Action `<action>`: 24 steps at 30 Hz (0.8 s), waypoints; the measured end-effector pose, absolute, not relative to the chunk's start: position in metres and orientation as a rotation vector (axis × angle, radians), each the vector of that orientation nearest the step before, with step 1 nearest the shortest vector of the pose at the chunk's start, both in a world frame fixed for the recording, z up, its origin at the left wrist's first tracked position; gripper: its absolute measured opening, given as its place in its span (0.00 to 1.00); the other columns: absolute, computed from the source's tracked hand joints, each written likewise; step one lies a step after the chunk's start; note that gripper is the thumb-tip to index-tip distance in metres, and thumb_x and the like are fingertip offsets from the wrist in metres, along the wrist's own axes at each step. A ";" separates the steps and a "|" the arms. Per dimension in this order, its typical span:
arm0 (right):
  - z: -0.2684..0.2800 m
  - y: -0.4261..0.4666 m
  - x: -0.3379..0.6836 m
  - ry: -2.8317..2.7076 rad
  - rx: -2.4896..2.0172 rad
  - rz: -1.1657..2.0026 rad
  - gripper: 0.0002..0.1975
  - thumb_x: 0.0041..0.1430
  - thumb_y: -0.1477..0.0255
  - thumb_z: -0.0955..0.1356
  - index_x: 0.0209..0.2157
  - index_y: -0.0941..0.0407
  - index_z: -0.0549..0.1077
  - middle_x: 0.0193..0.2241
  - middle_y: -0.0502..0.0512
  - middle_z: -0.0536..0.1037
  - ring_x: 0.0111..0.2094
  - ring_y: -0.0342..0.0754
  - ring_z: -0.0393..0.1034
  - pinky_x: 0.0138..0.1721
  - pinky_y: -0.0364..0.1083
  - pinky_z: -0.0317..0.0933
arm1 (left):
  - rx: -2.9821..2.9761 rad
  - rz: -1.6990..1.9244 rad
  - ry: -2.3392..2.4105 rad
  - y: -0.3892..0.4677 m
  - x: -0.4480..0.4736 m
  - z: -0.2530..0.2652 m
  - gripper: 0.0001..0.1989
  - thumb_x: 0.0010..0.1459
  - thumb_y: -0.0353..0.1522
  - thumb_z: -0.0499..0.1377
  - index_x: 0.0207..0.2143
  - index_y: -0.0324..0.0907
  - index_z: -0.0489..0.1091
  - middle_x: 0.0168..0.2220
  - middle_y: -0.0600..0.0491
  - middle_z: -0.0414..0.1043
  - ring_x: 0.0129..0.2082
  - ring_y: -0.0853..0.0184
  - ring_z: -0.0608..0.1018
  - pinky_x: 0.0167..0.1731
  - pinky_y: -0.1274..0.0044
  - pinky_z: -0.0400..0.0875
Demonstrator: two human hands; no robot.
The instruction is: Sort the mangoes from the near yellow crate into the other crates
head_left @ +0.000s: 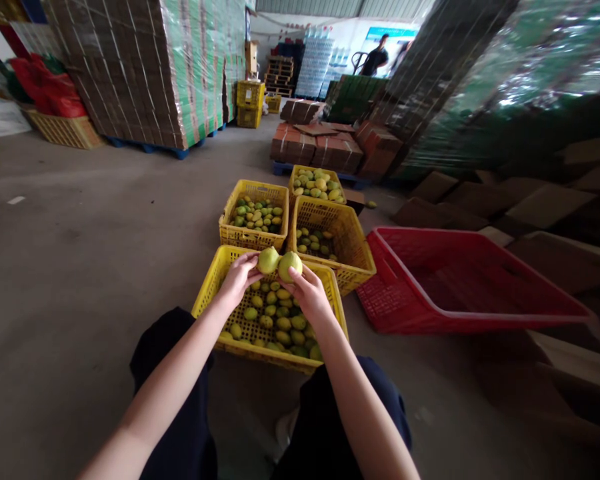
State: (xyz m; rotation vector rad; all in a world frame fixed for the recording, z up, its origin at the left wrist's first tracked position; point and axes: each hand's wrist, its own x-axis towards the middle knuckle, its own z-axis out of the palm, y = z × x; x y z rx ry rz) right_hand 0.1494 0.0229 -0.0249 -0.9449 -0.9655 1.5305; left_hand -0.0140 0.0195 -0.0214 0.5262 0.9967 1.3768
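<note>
My left hand [238, 280] is closed around a greenish-yellow lemon [268, 261], its fingers along the fruit's left side. A second lemon [290, 268] sits in my right hand [307, 292], thumb across its front. Both fruits are held up side by side, almost touching, above the near yellow crate [206, 283]. Inside that crate lie several loose lemons [283, 324], green to yellow, over its slatted floor. My forearms cross over the crate's near side and hide part of the fruit.
Beyond stand a left yellow crate [225, 230], a right yellow crate [357, 263] and a far yellow crate [294, 175], all with lemons. A large red crate [395, 300] is at right, near flattened cardboard [545, 203]. Wrapped pallets [130, 67] and a person [375, 60] are farther back.
</note>
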 end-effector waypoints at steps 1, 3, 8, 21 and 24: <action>-0.027 0.023 0.149 -0.975 -0.961 1.534 0.22 0.39 0.58 0.79 0.35 0.53 0.78 0.34 0.50 0.82 0.39 0.53 0.76 0.39 0.50 0.72 | 0.531 1.389 1.036 0.020 -0.013 -0.022 0.05 0.56 0.33 0.63 0.33 0.41 0.71 0.36 0.52 0.78 0.35 0.67 0.80 0.40 0.72 0.77; -0.032 0.025 0.149 -0.974 -0.985 1.529 0.23 0.37 0.58 0.79 0.36 0.54 0.78 0.32 0.50 0.82 0.35 0.51 0.76 0.35 0.48 0.70 | 0.562 1.393 1.099 0.021 -0.010 -0.023 0.10 0.57 0.37 0.64 0.34 0.41 0.69 0.37 0.51 0.77 0.36 0.66 0.80 0.41 0.71 0.76; -0.036 0.026 0.147 -0.933 -0.906 1.527 0.21 0.35 0.61 0.80 0.33 0.54 0.77 0.30 0.49 0.81 0.31 0.46 0.74 0.34 0.45 0.67 | 0.667 1.385 1.110 0.022 -0.004 -0.023 0.21 0.45 0.38 0.73 0.37 0.41 0.68 0.38 0.50 0.77 0.40 0.65 0.79 0.44 0.71 0.75; -0.042 0.002 0.177 -0.706 -0.876 1.612 0.20 0.37 0.62 0.80 0.33 0.54 0.78 0.30 0.50 0.82 0.31 0.47 0.76 0.38 0.47 0.69 | 0.785 1.229 1.063 0.028 -0.002 -0.050 0.27 0.43 0.51 0.68 0.37 0.41 0.73 0.39 0.49 0.78 0.41 0.60 0.78 0.39 0.74 0.71; -0.046 0.005 0.178 -0.690 -0.882 1.641 0.18 0.40 0.60 0.78 0.33 0.55 0.79 0.29 0.51 0.82 0.31 0.49 0.77 0.37 0.49 0.71 | 0.759 1.256 1.064 0.026 0.001 -0.054 0.25 0.46 0.50 0.67 0.38 0.41 0.73 0.40 0.48 0.77 0.42 0.60 0.78 0.38 0.74 0.72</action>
